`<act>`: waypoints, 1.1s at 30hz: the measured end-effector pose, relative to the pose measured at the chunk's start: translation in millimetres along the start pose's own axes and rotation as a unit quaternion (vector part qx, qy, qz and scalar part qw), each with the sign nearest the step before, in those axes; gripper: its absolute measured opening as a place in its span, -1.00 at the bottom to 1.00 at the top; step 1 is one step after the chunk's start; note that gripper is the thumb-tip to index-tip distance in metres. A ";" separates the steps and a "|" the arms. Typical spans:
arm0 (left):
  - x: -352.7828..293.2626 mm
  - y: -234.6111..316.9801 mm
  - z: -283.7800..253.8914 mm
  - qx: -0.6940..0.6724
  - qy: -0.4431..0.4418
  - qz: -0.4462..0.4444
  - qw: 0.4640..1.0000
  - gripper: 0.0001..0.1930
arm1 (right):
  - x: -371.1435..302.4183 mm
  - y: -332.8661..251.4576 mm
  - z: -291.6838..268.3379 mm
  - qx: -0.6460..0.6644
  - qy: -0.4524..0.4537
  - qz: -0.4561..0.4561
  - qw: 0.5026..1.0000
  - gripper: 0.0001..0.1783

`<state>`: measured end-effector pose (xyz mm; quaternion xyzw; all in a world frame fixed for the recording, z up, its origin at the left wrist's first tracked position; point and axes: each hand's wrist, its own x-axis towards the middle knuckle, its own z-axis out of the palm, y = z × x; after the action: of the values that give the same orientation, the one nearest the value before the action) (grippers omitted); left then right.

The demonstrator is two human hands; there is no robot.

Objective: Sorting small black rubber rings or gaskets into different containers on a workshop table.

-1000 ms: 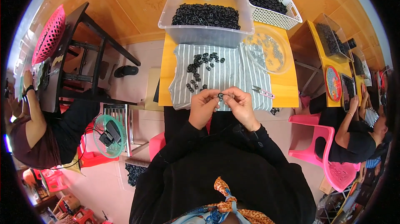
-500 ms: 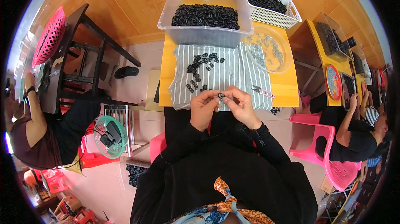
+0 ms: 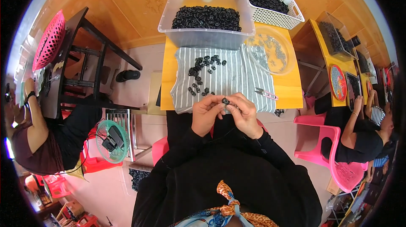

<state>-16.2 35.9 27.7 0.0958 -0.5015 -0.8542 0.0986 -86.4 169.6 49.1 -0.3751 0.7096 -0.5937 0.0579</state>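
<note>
Between the fingertips of both hands is a small black oval part with holes (image 3: 226,100), held just over the front edge of the table. My left hand (image 3: 206,115) pinches it from the left, and my right hand (image 3: 245,115) from the right; whether a smaller piece is in the fingers too I cannot tell. Beyond my hands, loose black parts (image 3: 198,69) of the same sort lie scattered on a grey striped cloth (image 3: 232,68). Pink-handled thread snips (image 3: 266,94) rest on the cloth to the right of my right hand.
A clear plastic bin (image 3: 207,39) of black parts stands at the table's back, beside a white basket (image 3: 275,20). At the right is a round clear tray (image 3: 289,56) with small metallic pieces. People sit at other tables left and right; a pink chair (image 3: 315,142) stands at right.
Both hands have shifted slightly toward me, still pinching the black part, and the fingers have changed position a little around it. The view has moved slightly.
</note>
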 end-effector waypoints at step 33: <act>-6.8 13.8 -16.4 0.051 0.043 -0.029 0.997 -0.79 | 189.3 -9.0 -141.2 0.216 0.245 0.093 0.941 -0.77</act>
<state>-4.3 17.3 32.4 0.1521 -0.5370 -0.8248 0.0903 -291.5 168.6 166.6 -0.1284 0.5885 -0.7981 0.0169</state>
